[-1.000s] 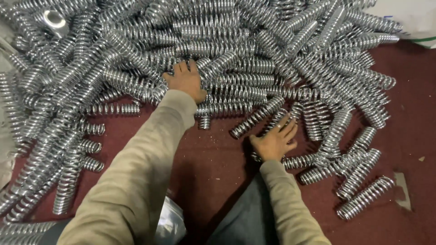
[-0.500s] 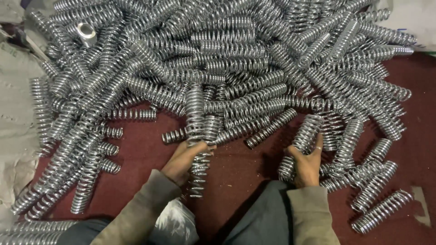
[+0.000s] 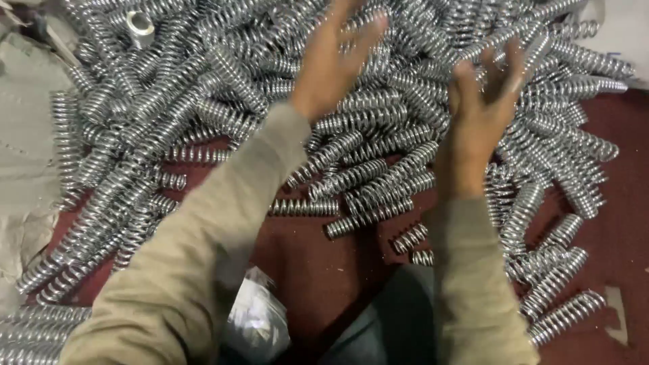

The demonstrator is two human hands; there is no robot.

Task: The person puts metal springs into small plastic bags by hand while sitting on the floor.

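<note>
A big heap of shiny metal coil springs (image 3: 378,155) covers a dark red surface (image 3: 324,270). My left hand (image 3: 334,57) reaches out over the middle of the heap, fingers spread, blurred by motion, with nothing in it. My right hand (image 3: 483,111) is raised over the right part of the heap, fingers apart and empty. Both arms wear tan sleeves. Loose springs (image 3: 561,314) lie beside my right forearm.
Grey cloth or sacking (image 3: 27,162) lies along the left edge. A short metal cylinder (image 3: 140,23) rests among the springs at the top left. A crumpled clear plastic bag (image 3: 257,318) sits near my left elbow. More springs (image 3: 34,334) lie at the bottom left.
Both hands were low at the heap's near edge, gripping springs; now they are stretched forward over the pile, open and empty. The springs they pulled lie nearer me.
</note>
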